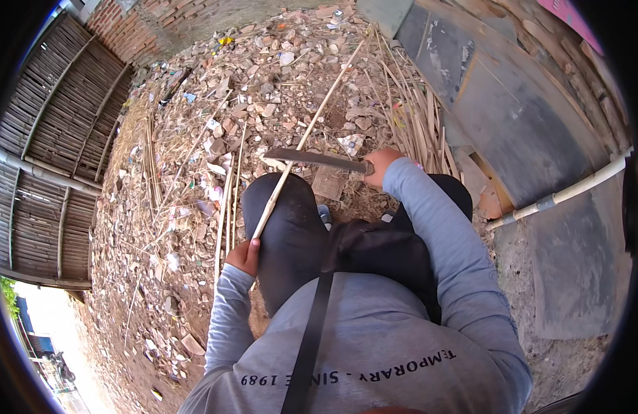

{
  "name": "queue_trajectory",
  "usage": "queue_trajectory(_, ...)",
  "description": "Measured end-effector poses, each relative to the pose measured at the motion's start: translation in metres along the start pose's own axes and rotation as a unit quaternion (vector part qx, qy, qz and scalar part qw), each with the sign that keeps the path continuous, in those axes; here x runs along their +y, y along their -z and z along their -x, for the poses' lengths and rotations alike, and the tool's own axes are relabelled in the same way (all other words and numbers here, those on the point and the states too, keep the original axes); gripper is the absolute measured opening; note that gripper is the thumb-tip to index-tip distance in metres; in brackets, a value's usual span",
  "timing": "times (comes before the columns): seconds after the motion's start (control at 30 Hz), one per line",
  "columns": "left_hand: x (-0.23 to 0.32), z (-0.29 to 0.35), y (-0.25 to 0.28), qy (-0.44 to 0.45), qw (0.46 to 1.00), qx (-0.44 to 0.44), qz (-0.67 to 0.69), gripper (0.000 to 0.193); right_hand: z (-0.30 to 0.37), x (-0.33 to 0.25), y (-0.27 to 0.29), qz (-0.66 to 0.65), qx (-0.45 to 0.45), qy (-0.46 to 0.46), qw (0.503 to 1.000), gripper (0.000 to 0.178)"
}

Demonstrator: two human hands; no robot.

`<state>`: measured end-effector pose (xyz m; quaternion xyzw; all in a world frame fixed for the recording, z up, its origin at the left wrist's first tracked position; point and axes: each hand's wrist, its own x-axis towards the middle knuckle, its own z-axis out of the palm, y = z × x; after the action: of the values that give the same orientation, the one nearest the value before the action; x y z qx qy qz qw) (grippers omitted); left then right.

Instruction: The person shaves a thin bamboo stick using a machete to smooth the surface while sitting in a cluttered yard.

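My left hand [244, 257] is closed round the near end of a long, pale bamboo strip [320, 110], beside my left knee. The strip slants away over the knee toward the far right, its far end near the rubble. In my right hand [383, 165] I grip the handle of a machete [317, 159] with a dark, worn blade. The blade points left and lies across the strip just beyond my left knee. Whether its edge bites into the bamboo I cannot tell.
Several split bamboo strips [422, 117] lie in a pile at the far right, and more strips [229, 200] lie left of my knee. Broken brick and litter [195, 145] cover the ground. Bamboo panels [57, 90] stand at the left; grey boards [526, 117] and a pole [567, 190] lean at the right.
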<state>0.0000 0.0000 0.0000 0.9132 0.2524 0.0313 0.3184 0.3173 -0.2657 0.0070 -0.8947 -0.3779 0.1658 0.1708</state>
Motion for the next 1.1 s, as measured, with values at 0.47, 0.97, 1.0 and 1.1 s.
queue_trajectory(0.47,-0.005,-0.001,0.001,-0.007,0.999,0.017,0.027,0.055,-0.006,0.01,-0.008,-0.039,0.049,-0.051,0.997,0.037)
queue_trajectory(0.97,-0.007,-0.001,-0.004,-0.025,0.998,0.034,0.047,0.055,-0.003,0.006,-0.007,-0.038,0.041,-0.067,0.996,0.042)
queue_trajectory(1.0,-0.008,-0.002,-0.004,-0.026,0.998,0.034,0.047,0.055,-0.003,0.007,-0.008,-0.039,0.041,-0.067,0.996,0.042)
queue_trajectory(1.1,-0.01,-0.002,-0.006,-0.026,0.998,0.039,0.05,0.055,-0.004,0.012,-0.01,-0.042,0.03,-0.062,0.997,0.05)
